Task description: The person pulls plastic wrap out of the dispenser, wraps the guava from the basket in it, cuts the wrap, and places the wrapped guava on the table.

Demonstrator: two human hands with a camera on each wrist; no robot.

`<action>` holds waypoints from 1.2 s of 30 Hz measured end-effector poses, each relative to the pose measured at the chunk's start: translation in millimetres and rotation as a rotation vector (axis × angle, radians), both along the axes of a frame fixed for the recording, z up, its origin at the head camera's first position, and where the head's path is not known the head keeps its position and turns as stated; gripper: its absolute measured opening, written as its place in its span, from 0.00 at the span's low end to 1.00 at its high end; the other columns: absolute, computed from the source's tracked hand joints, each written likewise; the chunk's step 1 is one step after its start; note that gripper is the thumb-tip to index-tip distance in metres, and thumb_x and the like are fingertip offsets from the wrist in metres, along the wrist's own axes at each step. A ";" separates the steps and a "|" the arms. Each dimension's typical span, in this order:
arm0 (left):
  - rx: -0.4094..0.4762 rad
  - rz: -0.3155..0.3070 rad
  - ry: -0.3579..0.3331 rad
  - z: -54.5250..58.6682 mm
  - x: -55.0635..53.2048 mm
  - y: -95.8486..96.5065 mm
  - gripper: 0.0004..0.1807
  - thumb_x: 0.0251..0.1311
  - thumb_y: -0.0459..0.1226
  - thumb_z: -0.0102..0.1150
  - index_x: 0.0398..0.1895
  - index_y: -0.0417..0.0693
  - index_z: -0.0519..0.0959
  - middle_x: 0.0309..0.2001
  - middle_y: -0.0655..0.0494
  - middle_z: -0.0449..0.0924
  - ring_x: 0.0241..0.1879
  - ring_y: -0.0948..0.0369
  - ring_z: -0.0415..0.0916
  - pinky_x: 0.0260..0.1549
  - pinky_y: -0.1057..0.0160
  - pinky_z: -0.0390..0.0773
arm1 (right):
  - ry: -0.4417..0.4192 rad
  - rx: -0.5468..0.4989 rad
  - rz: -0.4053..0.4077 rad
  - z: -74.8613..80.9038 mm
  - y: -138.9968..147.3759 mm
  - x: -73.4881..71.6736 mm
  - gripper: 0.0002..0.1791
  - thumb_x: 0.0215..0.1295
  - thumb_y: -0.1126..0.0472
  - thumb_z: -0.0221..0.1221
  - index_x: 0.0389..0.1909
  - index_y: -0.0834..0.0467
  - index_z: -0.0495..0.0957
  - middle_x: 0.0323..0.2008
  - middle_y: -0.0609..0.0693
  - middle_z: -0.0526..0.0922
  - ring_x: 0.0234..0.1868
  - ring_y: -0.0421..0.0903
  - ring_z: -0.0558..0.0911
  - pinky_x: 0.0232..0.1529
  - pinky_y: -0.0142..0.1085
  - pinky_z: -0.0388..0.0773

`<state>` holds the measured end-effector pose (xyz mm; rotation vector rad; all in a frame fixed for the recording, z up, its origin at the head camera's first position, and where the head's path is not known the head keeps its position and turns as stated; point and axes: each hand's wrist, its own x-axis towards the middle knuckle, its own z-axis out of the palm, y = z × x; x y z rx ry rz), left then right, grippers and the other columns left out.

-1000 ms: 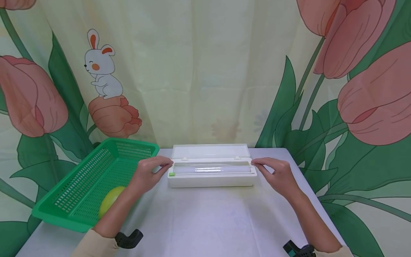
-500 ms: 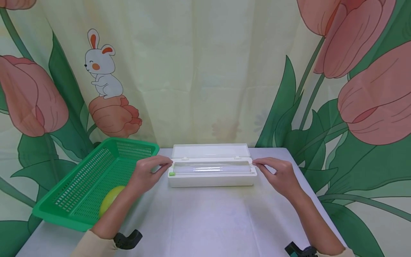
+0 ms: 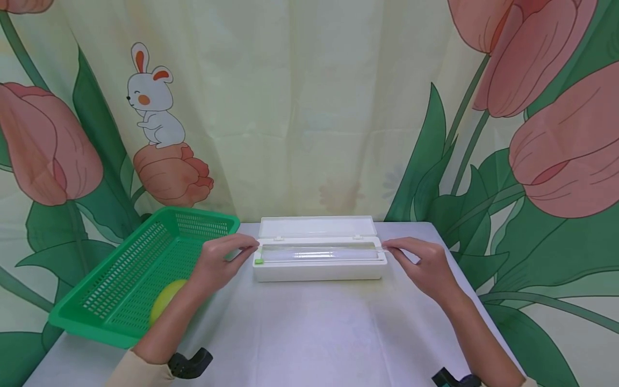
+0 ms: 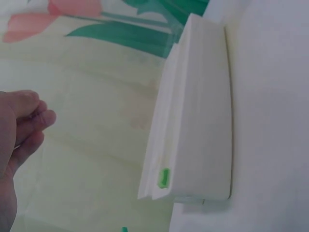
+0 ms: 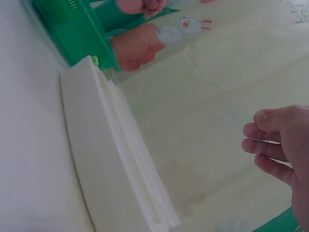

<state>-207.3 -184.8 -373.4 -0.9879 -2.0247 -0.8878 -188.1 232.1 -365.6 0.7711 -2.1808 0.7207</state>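
A white cling film dispenser stands on the table with its lid raised at the back. Inside it lies a roll of clear cling film, and a green slide cutter sits at the front left corner. My left hand pinches the film's edge between thumb and fingers at the left end of the box. At the right end, my right hand pinches the other side, with a thin transparent strip showing at the fingertips. Both wrist views show the fingertips raised over the dispenser; the film itself barely shows there.
A green perforated basket stands at the left of the table, with a yellow-green round thing in it, partly behind the left forearm. A curtain printed with tulips and a rabbit hangs right behind the table.
Both hands have shifted very slightly outward, the right hand to the right and the left to the left, keeping their pinch. The dispenser and basket stay in place.
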 end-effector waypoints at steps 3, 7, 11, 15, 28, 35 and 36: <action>-0.003 0.008 0.002 0.9 0.7 -0.2 0.16 0.62 0.46 0.56 0.37 0.43 0.86 0.34 0.51 0.87 0.35 0.56 0.85 0.45 0.82 0.76 | 0.007 -0.001 0.006 2.1 -0.3 1.6 0.20 0.43 0.79 0.69 0.39 0.59 0.86 0.35 0.52 0.89 0.39 0.41 0.87 0.49 0.12 0.70; 0.004 0.010 0.001 3.1 2.6 -0.2 0.17 0.62 0.47 0.55 0.36 0.44 0.86 0.33 0.51 0.87 0.35 0.57 0.85 0.45 0.83 0.75 | 0.004 -0.002 0.003 5.4 -1.1 4.3 0.20 0.43 0.79 0.69 0.40 0.60 0.86 0.35 0.52 0.89 0.39 0.41 0.87 0.49 0.12 0.70; 0.018 -0.002 0.002 5.7 4.8 0.2 0.18 0.63 0.48 0.55 0.36 0.42 0.86 0.33 0.50 0.87 0.35 0.56 0.85 0.45 0.82 0.76 | 0.004 -0.003 -0.004 7.5 -1.0 6.2 0.20 0.43 0.79 0.69 0.40 0.60 0.86 0.35 0.52 0.89 0.39 0.41 0.87 0.49 0.12 0.70; 0.020 -0.005 0.009 8.3 6.4 0.1 0.20 0.63 0.49 0.55 0.36 0.41 0.86 0.34 0.50 0.87 0.35 0.56 0.85 0.46 0.82 0.76 | 0.009 0.007 -0.009 8.8 0.0 7.1 0.20 0.43 0.78 0.70 0.40 0.59 0.86 0.35 0.52 0.89 0.39 0.42 0.87 0.50 0.12 0.69; 0.027 -0.007 0.045 16.7 12.7 0.9 0.19 0.64 0.48 0.55 0.36 0.42 0.86 0.33 0.50 0.87 0.35 0.58 0.84 0.47 0.81 0.76 | 0.048 -0.002 0.056 16.8 0.4 13.5 0.20 0.44 0.79 0.69 0.40 0.61 0.86 0.36 0.53 0.89 0.40 0.41 0.87 0.50 0.14 0.71; 0.027 -0.013 0.100 20.8 15.0 1.7 0.18 0.65 0.47 0.56 0.35 0.42 0.86 0.33 0.53 0.87 0.34 0.60 0.84 0.44 0.80 0.78 | 0.012 -0.013 0.072 19.1 2.2 17.2 0.23 0.68 0.47 0.52 0.40 0.61 0.86 0.36 0.55 0.89 0.47 0.22 0.80 0.51 0.13 0.71; 0.026 -0.011 0.102 21.2 15.3 1.7 0.18 0.65 0.47 0.56 0.35 0.42 0.86 0.33 0.53 0.87 0.34 0.60 0.84 0.44 0.80 0.78 | 0.013 -0.014 0.075 19.4 2.4 17.5 0.25 0.68 0.44 0.50 0.40 0.60 0.86 0.35 0.55 0.89 0.48 0.20 0.78 0.51 0.13 0.71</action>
